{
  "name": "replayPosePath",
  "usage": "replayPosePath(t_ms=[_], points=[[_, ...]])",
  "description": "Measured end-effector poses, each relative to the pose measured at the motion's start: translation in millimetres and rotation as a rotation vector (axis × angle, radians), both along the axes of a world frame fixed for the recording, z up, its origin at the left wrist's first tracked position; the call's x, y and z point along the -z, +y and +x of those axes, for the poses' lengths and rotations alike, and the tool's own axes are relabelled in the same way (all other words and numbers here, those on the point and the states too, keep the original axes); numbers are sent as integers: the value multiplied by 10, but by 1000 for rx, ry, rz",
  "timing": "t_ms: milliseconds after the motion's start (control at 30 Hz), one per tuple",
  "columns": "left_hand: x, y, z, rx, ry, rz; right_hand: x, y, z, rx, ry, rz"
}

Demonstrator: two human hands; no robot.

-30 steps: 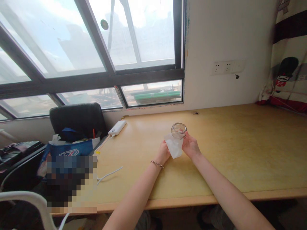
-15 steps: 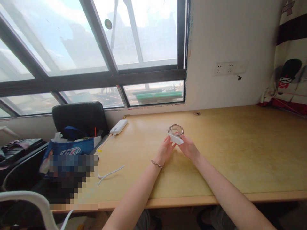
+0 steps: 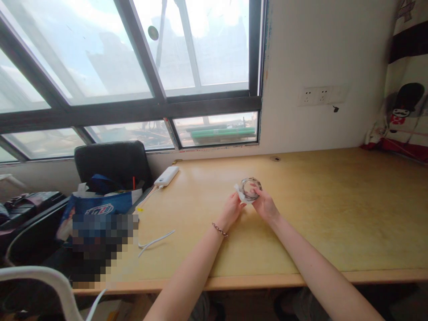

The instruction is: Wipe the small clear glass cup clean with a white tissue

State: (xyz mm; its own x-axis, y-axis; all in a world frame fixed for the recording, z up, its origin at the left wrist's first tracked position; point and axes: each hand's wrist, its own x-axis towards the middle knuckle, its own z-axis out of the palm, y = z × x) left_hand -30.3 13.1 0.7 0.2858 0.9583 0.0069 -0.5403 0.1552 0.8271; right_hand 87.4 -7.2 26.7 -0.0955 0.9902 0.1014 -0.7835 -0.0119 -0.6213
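Pale yellow wooden tabletop [image 3: 334,214] is bordered by a white wall [image 3: 321,49] and a dark-framed window [image 3: 214,106]. Round, clear, glass-like vessel with a dark-edged rim [image 3: 251,180] is held near the middle of the tabletop, between both hands, opening roughly toward the camera.

Right hand [image 3: 266,207]: closed on the vessel's right side, thumb placed at the rim; fingertips are seen at or through the clear part, inside or behind can't be told. Left hand [image 3: 230,209]: closed on a thin white tissue-like sheet [image 3: 240,194], which is bunched against the vessel's lower left. Left fingertips are partly hidden, so direct contact with the vessel can't be confirmed.

Current step, as judged: vessel is supported by the right hand while the sheet is kept against its side by the left. For any move from this pose, a steady right grip and light left pressure are called for; smooth walls could slip if both are eased together.

Off to the left, a white rectangular power-bank-like box [image 3: 167,176] and a loose white cable [image 3: 156,240] are seen, well apart from the hands.
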Motion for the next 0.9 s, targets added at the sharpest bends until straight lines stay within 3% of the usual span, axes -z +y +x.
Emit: replayPosePath(t_ms=[133, 233, 400, 600, 767, 900], points=[[0, 14, 8, -8, -28, 30, -71, -67, -35, -69, -122, 71], [-18, 1, 33, -114, 18, 31, -99, -97, -55, -106, -188, 106], [-40, -25, 41, -218, 44, 53, -7, -21, -24, -40, -116, 44], [21, 17, 26, -113, 15, -25, 94, 82, 25, 19, -66, -23], [35, 41, 6, -17, 10, -121, 87, 62, -4, -4, -158, 10], [59, 65, -16, 4, 6, -160, 151, 84, -39, 80, -248, -21]])
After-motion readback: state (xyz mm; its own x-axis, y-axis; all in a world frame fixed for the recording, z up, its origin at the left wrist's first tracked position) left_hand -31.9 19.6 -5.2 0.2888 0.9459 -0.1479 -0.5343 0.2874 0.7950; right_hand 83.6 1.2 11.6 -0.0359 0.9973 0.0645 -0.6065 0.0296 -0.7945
